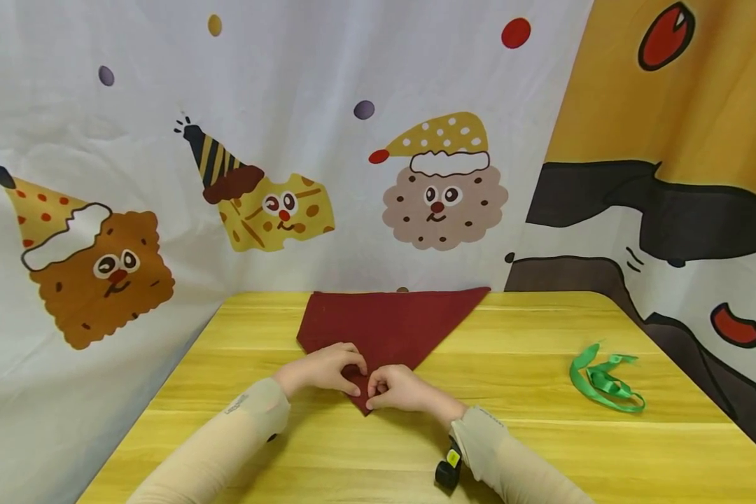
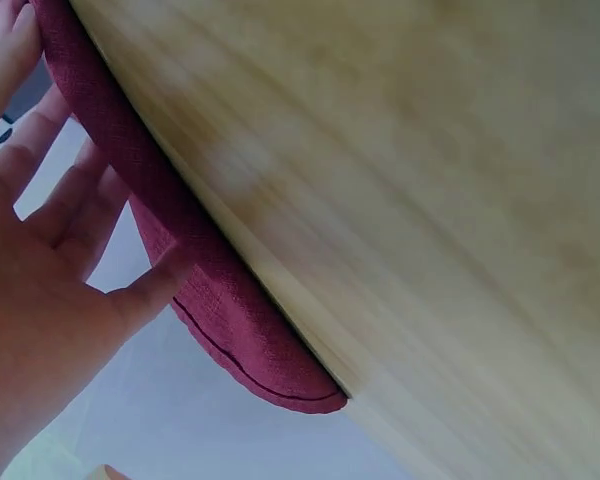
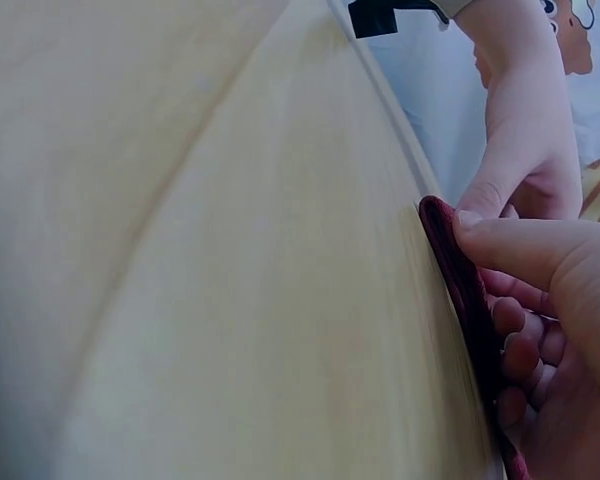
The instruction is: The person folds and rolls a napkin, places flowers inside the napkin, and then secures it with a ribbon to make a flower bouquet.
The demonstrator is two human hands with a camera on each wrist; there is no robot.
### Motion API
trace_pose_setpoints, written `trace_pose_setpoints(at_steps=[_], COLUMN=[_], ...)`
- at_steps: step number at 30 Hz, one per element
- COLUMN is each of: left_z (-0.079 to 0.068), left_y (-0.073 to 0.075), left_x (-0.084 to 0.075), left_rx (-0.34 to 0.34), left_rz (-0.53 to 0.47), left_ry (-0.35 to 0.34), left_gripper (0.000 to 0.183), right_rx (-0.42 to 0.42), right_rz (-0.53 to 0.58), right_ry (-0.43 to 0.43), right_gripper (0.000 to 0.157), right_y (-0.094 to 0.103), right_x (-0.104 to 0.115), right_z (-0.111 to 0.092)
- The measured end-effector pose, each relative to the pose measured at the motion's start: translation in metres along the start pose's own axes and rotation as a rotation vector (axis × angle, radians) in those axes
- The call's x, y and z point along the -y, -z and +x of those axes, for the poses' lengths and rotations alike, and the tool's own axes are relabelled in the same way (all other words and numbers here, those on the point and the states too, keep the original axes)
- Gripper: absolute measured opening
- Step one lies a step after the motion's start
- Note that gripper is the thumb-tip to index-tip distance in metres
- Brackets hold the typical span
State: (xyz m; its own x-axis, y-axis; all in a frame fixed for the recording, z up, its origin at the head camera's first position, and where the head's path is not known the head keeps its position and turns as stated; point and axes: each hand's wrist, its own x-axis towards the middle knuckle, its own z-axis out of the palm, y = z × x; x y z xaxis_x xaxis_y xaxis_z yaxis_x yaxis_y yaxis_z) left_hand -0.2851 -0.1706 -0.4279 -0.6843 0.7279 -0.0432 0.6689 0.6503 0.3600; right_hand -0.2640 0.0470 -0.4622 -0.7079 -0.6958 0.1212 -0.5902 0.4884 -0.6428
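Observation:
A dark red cloth napkin (image 1: 390,322) lies folded on the table, with one pointed corner towards the person. Near that corner the left hand (image 1: 324,367) rests on the napkin's left part, its fingers spread and lightly bent. In the left wrist view its thumb touches the cloth (image 2: 250,340), where a stitched hem shows. The right hand (image 1: 403,388) pinches the right edge close to the tip, its other fingers curled in. The right wrist view shows the thumb at the end of the folded cloth layers (image 3: 460,280). Both hands are close together.
A loosely coiled green ribbon (image 1: 605,381) lies on the right side of the wooden table (image 1: 510,448). Behind the table hangs a white curtain (image 1: 353,42) printed with cartoon figures. A small black wrist device (image 1: 447,472) sits by the right sleeve.

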Motion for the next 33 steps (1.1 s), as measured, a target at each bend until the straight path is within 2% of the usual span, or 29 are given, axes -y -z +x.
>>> trace_pose_setpoints(at_steps=[14, 19, 23, 33], left_z=[-0.001, -0.007, -0.012, -0.012], left_y=[0.002, 0.004, 0.006, 0.005], left_x=[-0.001, 0.001, 0.002, 0.010], left_rx=[0.021, 0.070, 0.117, 0.164], left_rz=[-0.023, -0.123, -0.190, -0.220], left_ry=[-0.003, -0.076, -0.102, -0.058], left_gripper=[0.028, 0.026, 0.027, 0.030], right_rx=[-0.005, -0.007, -0.012, -0.001], right_rz=[0.023, 0.035, 0.044, 0.071], right_ry=[-0.003, -0.007, -0.017, -0.034], right_gripper=[0.012, 0.011, 0.010, 0.008], right_y=[0.000, -0.001, 0.000, 0.000], right_x=[-0.004, -0.006, -0.004, -0.004], right_z=[0.000, 0.001, -0.001, -0.002])
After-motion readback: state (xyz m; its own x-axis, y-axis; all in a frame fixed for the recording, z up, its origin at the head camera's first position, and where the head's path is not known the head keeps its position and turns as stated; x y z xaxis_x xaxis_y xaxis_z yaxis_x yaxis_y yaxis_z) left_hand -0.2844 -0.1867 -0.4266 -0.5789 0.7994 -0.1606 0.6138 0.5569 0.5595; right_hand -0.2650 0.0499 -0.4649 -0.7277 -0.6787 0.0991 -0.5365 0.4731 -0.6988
